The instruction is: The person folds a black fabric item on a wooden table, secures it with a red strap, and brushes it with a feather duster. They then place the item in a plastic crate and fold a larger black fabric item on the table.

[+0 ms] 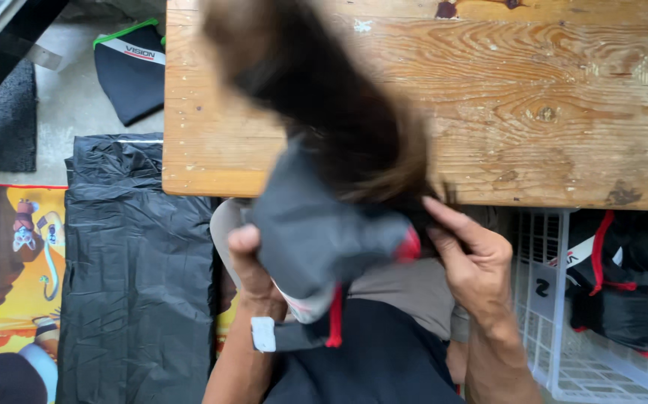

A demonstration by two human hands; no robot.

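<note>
My left hand point(253, 271) grips the left side of a dark grey fabric piece point(316, 232) with red trim and a white tag, thumb on top. My right hand point(475, 262) holds the same piece at its right, red-edged end, fingers pinched under the table's front edge. The fabric is bunched up between both hands, over my lap, just below the wooden table point(533, 105). A blurred lock of dark brown hair point(324, 90) hangs in front of the camera and hides part of the table and the fabric's top.
A white plastic crate point(548, 314) at the right holds several black fabric pieces with red and white trim. A black plastic bag point(137, 269) lies on the floor at the left, beside a colourful printed mat point(10, 284). A black piece with green edging point(131, 67) lies farther back.
</note>
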